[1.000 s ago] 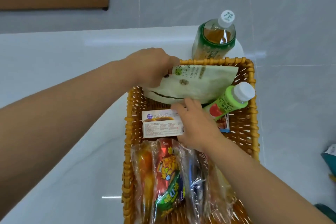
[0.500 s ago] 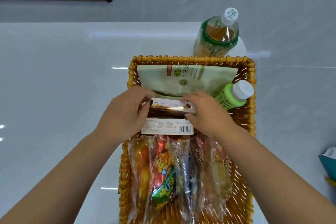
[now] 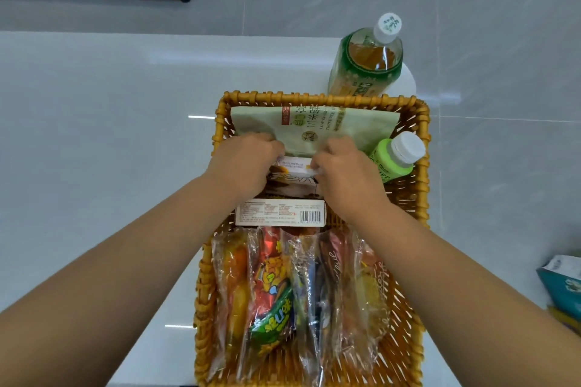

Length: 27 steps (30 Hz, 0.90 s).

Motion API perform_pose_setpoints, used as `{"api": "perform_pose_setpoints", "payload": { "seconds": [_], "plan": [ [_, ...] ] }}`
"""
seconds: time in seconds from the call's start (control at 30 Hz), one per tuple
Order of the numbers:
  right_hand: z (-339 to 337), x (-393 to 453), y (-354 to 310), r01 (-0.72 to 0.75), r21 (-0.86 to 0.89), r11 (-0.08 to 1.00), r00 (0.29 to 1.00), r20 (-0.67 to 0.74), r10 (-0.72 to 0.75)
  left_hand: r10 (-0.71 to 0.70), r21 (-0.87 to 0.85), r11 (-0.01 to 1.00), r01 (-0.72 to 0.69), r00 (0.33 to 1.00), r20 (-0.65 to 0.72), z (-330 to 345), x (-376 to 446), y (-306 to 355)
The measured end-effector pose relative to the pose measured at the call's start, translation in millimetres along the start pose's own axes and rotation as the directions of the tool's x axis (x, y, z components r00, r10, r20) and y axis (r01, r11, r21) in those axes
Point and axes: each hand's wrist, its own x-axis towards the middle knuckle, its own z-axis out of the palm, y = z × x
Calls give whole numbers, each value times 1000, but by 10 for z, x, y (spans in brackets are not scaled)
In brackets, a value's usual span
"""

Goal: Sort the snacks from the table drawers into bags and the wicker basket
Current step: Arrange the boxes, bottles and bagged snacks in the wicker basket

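Both hands (image 3: 245, 163) (image 3: 344, 168) grip a box (image 3: 294, 177) in the wicker basket (image 3: 423, 173) (white glossy table (image 3: 103, 135), grey tiles (image 3: 503, 41)).

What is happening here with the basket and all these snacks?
A person is packing snacks into a wicker basket on a white table. Both hands, left hand and right hand, hold a small snack box in front of a pale green pouch. Wrapped snacks fill the near end. A tea bottle stands outside.
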Motion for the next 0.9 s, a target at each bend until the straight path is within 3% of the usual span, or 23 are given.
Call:
{"api": "perform_pose_setpoints", "payload": {
  "seconds": [0.07,0.1,0.13,0.2,0.27,0.33,0.43,0.53,0.63,0.7,0.77,0.8,0.9],
  "plan": [
    [-27,-86,14,26,145,989,995,-98,-12,13,9,1000,-13,1000,2,-5,42,-2],
    [-28,-132,18,18,224,974,999,-53,-6,14,-12,1000,-14,1000,-5,10,37,-10],
    [-21,-189,13,-10,279,960,996,92,-17,8,-46,999,-9,1000,-22,34,23,-21],
    [5,-265,0,-5,184,983,927,369,-64,-12,-108,994,4,997,-76,76,-23,-42],
    [14,-296,-13,15,98,995,908,415,-55,-33,-181,983,9,991,-130,94,-81,-46],
    [-7,-269,-21,5,90,996,946,323,-34,-63,-322,947,13,987,-147,86,-148,-36],
    [-44,-212,-3,-34,76,997,986,167,21,-7,-505,863,14,1000,16,75,-277,15],
    [-56,-218,-34,-102,85,991,981,173,86,101,-388,919,-73,993,52,154,-347,8],
    [-30,-297,-96,-45,45,998,994,106,39,143,-186,973,-139,990,8,219,-346,-11],
    [-77,-387,-101,-33,82,996,989,-141,45,145,-129,981,-142,989,13,223,-348,3],
    [-210,-471,-68,-99,112,989,892,-431,138,113,-120,987,-110,993,18,223,-357,37],
    [-276,-500,-40,-182,130,975,850,-478,223,93,-124,988,-90,995,22,224,-362,52],
    [-357,-463,101,-500,120,857,815,-269,513,41,-176,984,-35,999,31,244,-362,63]
  ]
}}
